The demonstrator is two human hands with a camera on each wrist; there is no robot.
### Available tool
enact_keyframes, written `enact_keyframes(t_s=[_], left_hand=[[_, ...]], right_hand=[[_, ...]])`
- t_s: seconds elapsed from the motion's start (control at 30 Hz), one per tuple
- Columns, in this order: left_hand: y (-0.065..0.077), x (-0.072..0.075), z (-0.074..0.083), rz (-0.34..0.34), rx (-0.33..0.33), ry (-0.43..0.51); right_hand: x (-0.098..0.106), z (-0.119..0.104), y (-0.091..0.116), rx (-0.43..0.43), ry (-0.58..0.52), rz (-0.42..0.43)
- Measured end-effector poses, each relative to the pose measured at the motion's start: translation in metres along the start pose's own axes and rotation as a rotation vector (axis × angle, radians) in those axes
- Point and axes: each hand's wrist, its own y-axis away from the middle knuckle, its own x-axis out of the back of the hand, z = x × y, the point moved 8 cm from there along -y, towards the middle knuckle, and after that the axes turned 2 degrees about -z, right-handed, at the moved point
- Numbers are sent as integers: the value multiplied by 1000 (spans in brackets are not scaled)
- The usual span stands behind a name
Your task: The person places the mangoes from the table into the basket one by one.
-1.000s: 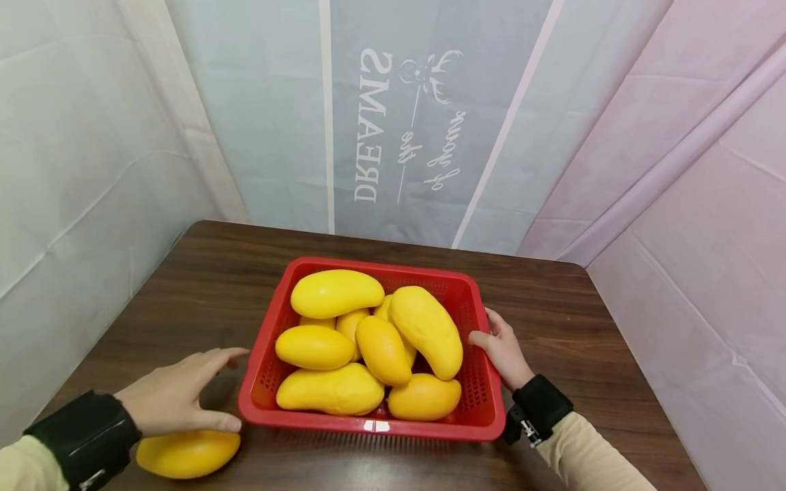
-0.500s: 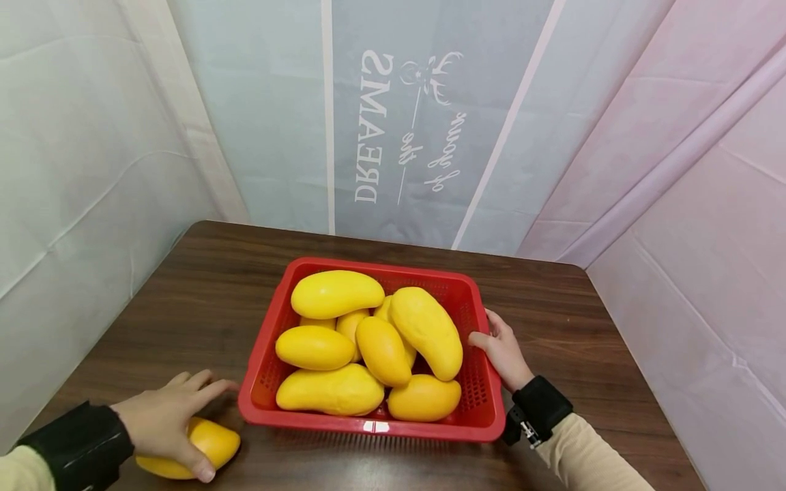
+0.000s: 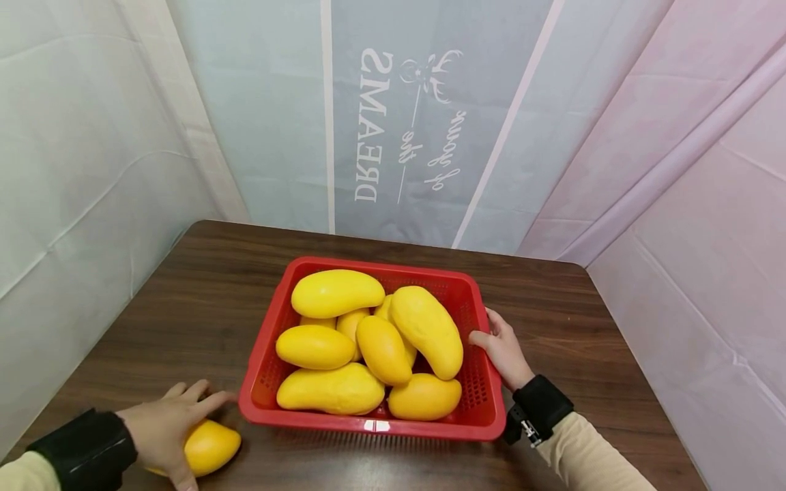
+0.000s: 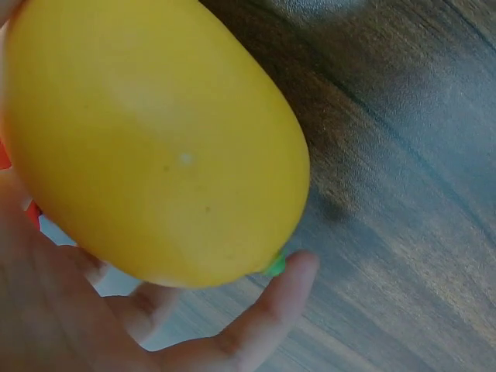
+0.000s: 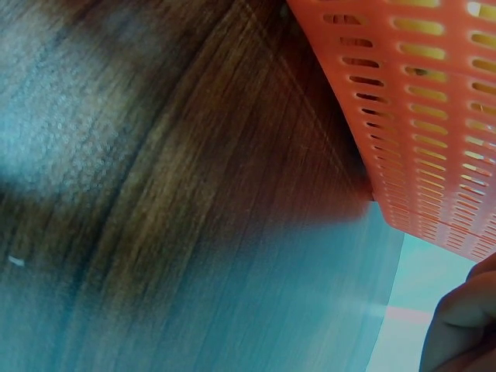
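Note:
On the table left of the basket lies a yellow mango. My left hand spans it from above, thumb on the near side and fingers round the far side. In the left wrist view, the mango shows a small green stem tip beside a bent finger. A red plastic basket holds several more mangoes. Gripping its right rim is my right hand, thumb over the edge. The right wrist view catches the slotted basket wall and part of that hand.
The dark wooden table has rounded far corners. Behind it hangs a grey-blue cloth with mirrored lettering. Pale cloth walls close in the left and right sides.
My left hand has come down and nearer to me over the loose mango, its thumb passing to the near side and its fingers round the far side. The right hand and basket stay put.

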Motion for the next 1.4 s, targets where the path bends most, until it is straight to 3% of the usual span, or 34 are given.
enact_keyframes(t_s=[0.33, 0.53, 0.8, 1.07, 1.4], left_hand=[[-5, -6, 1, -40, 30, 96], [-6, -2, 4, -9, -1, 85], [-4, 13, 2, 58, -8, -2], [2, 34, 4, 109, -2, 4], [15, 65, 16, 293, -60, -111]], right_hand=[[0, 1, 0, -4, -1, -1], [0, 1, 0, -3, 1, -1], [0, 1, 0, -2, 1, -7], [1, 0, 0, -4, 8, -6], [0, -1, -1, 14, -10, -14]])
